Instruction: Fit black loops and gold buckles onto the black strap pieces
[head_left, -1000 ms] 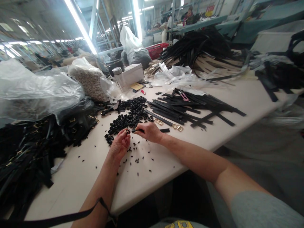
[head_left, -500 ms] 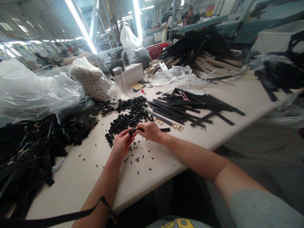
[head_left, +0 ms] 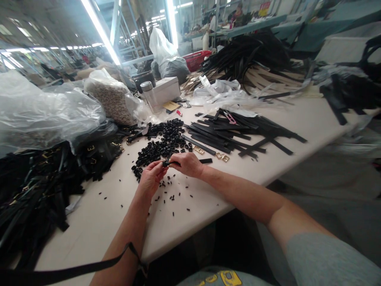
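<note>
My right hand is closed around a short black strap whose end sticks out to the right on the pale table. My left hand pinches a small black loop at the strap's left tip, fingers touching the right hand's. Just beyond the hands lies a heap of black loops. Tiny black bits are scattered on the table below my hands.
A stack of black straps and small gold buckles lie to the right. Dark straps with buckles pile up at left, under clear plastic bags. A white box, a canister and long strap bundles stand farther back.
My left hand has moved up and right from the table to meet the strap's tip held by the right hand, bringing a black loop to it.
</note>
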Available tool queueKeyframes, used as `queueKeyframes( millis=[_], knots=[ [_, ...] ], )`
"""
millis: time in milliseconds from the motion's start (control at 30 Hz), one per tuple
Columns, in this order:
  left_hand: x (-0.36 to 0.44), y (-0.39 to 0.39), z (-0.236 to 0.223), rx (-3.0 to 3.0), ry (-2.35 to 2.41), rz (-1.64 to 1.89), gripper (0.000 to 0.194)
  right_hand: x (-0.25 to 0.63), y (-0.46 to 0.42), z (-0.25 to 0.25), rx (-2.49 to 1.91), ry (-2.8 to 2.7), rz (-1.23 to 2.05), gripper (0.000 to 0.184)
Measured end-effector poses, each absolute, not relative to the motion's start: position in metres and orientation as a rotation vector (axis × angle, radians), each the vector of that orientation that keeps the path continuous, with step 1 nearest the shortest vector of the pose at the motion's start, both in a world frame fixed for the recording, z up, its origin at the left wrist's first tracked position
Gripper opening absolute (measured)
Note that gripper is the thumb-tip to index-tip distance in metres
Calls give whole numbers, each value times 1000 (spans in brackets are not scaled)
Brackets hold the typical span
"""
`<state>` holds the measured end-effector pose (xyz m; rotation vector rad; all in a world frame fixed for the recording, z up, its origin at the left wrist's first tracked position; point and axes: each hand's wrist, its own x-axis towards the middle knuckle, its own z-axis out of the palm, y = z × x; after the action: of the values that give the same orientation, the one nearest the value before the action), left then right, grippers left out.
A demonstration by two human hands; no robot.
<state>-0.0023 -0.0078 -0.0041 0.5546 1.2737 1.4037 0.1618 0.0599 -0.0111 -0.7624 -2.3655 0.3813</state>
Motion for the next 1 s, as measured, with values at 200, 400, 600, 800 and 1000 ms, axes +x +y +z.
queueKeyframes(
  millis=[200,400,600,800,1000],
  knots=[
    [-3,-10,-2,640,1288,1334,34,163,60,-10,-753,-2426,439,16],
    [2,-12,-3,688,1275,1293,35,166,56,-4,-791,-2315,742,71],
    [12,-15,0,713,1263,1236,41,165,56,-6,-734,-2334,803,80],
    [7,-16,0,886,1377,1253,40,164,62,-12,-663,-2474,542,26],
    [-3,-16,7,965,1456,1294,40,167,62,-6,-752,-2499,370,27]
  ],
)
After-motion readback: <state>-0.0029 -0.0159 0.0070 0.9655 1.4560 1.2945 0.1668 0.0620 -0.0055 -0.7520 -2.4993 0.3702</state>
